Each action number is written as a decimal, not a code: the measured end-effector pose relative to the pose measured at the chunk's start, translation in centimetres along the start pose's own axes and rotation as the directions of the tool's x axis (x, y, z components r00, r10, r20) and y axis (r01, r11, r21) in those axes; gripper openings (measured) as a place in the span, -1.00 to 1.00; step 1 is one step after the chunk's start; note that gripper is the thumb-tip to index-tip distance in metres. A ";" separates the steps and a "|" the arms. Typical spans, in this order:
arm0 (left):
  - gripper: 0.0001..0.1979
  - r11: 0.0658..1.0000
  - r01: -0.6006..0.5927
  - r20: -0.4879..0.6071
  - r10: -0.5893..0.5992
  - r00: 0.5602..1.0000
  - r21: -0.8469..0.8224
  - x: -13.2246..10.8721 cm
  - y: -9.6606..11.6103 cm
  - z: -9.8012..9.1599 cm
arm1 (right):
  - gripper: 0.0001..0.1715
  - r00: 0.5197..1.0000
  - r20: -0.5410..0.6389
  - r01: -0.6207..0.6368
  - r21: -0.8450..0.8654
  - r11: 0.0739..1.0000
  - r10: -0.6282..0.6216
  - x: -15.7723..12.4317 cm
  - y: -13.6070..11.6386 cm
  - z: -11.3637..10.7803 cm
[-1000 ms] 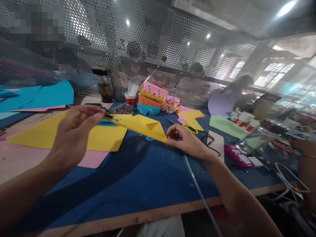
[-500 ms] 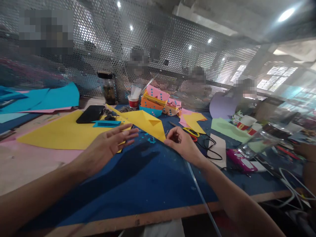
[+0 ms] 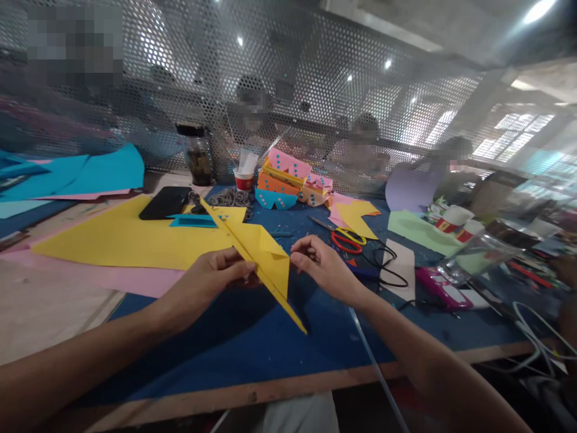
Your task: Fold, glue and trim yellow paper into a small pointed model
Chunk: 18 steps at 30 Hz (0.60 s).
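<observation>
A folded piece of yellow paper [image 3: 270, 255] is tilted above the blue tabletop, its long edge slanting down to the right. My left hand [image 3: 216, 273] pinches it near the middle of that edge, thumb on the near side and fingers partly hidden behind. Right beside the paper's right edge is my right hand [image 3: 327, 267], its fingers loosely curled and apart from the thumb. Whether the thumb tip touches the paper I cannot tell. Scissors [image 3: 347, 239] with yellow and red handles lie just beyond the right hand.
A large yellow sheet [image 3: 121, 240] and a phone [image 3: 166, 202] lie left. Behind are a lidded jar [image 3: 198, 159], a paper cup [image 3: 244, 179] and folded paper pieces [image 3: 282, 180]. A purple device [image 3: 442, 288], a clear jar [image 3: 469, 255] and a black cord [image 3: 392, 282] are right.
My left hand, empty and spread before, has closed on the yellow paper. The paper has turned and come nearer. My right hand has loosened from the paper's corner.
</observation>
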State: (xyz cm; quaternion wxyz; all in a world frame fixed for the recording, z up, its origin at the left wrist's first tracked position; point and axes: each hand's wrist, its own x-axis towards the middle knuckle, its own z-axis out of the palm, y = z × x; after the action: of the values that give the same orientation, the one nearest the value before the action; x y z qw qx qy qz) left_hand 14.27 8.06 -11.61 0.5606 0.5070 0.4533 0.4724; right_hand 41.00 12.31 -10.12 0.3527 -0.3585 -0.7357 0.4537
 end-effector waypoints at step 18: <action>-0.48 0.993 0.115 0.189 -0.107 0.976 -0.028 -0.3 -0.9 0.2 | -0.34 0.986 0.092 -0.150 0.138 0.979 0.138 0.1 -0.7 1.3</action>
State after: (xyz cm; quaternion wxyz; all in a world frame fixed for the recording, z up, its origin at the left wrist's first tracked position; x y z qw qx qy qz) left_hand 14.51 7.70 -12.46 0.6358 0.5121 0.4171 0.3994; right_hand 39.70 11.60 -9.90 0.3133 -0.3654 -0.6870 0.5444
